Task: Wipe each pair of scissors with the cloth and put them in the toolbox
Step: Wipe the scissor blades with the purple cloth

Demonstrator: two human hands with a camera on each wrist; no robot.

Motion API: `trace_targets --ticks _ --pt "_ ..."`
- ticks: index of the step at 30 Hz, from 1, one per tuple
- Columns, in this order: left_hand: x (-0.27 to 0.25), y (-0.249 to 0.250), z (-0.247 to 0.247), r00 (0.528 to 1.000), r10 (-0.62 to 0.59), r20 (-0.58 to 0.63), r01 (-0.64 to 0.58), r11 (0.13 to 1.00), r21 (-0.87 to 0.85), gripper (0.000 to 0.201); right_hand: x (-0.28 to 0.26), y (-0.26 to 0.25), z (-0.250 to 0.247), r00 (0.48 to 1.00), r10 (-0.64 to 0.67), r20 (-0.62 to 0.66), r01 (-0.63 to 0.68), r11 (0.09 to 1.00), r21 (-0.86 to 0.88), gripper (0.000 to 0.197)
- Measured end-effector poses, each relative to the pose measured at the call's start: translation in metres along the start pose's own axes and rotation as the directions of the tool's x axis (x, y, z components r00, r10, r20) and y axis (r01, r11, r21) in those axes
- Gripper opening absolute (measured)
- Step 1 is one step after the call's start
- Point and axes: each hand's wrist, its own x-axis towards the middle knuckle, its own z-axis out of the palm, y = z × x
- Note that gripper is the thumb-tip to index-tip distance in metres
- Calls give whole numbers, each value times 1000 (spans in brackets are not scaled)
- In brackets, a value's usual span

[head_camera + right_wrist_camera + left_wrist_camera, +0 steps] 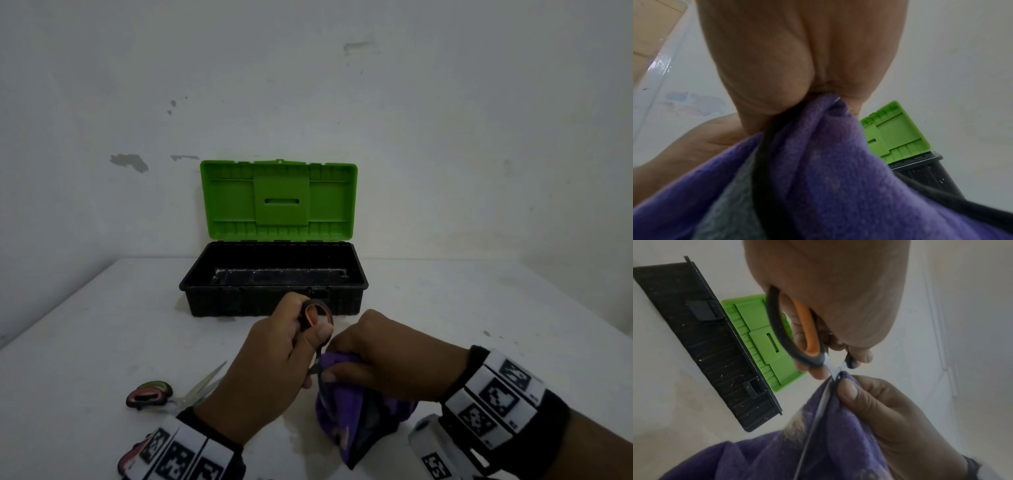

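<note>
Only the left-wrist view shows the blade — left hand (838, 296) gripping orange-handled scissors (797, 331), right hand (890, 410) pinching purple cloth (838, 426) round it. Far toolbox (274, 301) stands open.

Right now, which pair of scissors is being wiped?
The orange-handled scissors, gripped by the left hand with blades in the purple cloth; the red-handled pair lies untouched on the table.

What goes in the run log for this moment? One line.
step: wiping | left hand: grips scissors | right hand: pinches cloth round blades | toolbox: open | spare scissors: on table
</note>
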Motion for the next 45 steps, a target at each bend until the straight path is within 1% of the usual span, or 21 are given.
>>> trace_targets --ticks 3,5,10,18,22,24,26,28,30,33,35,37,39,41,45 --pt "1 3 -3 1000 -20 3 20 999 -35 23 -3 1 -3 999 35 15 -37 993 111 29" --pt "0 7 -5 999 -34 10 34 998 -50 25 -5 1 -4 999 31 18 -34 988 148 30" --pt "1 11 -5 1000 -19 -3 19 999 -29 24 -7 4 -8 999 23 28 -27 986 162 31" --pt "1 12 -8 999 9 -51 -11 999 -35 23 -23 14 -25 995 87 51 -96 975 198 28" --pt "-1 9 -11 994 -15 -105 8 998 -65 24 -37 24 -31 986 163 19 -163 958 237 31" --pt "-3 7 -13 988 -42 -146 27 995 -100 25 -44 29 -35 974 226 -28 -208 934 292 30" --pt "-5 4 -16 974 -72 -217 42 989 -140 25 -52 33 -39 945 308 -110 -246 891 381 30" --pt "-5 1 -17 954 -101 -281 54 984 -171 25 -57 33 -40 915 369 -165 -242 827 508 30" --pt "-6 1 -15 938 -134 -319 66 974 -215 24 -57 30 -35 895 409 -179 -216 748 628 30" --pt "-5 5 -7 934 -149 -326 74 970 -231 20 -53 25 -21 852 488 -191 -164 594 787 32" --pt "-4 7 -2 934 -150 -324 74 969 -235 17 -50 21 -14 846 508 -161 -146 512 847 36" --pt "-4 7 2 937 -147 -318 74 970 -230 18 -47 17 -8 860 494 -131 -143 478 866 41" --pt "-3 7 6 939 -137 -316 73 976 -206 24 -45 13 -6 870 481 -106 -163 485 859 43" --pt "-3 7 8 936 -126 -327 66 980 -187 27 -43 8 -7 882 463 -90 -179 505 844 40" --pt "-5 6 13 922 -101 -373 39 985 -170 24 -37 -5 -11 906 414 -91 -180 570 802 36"
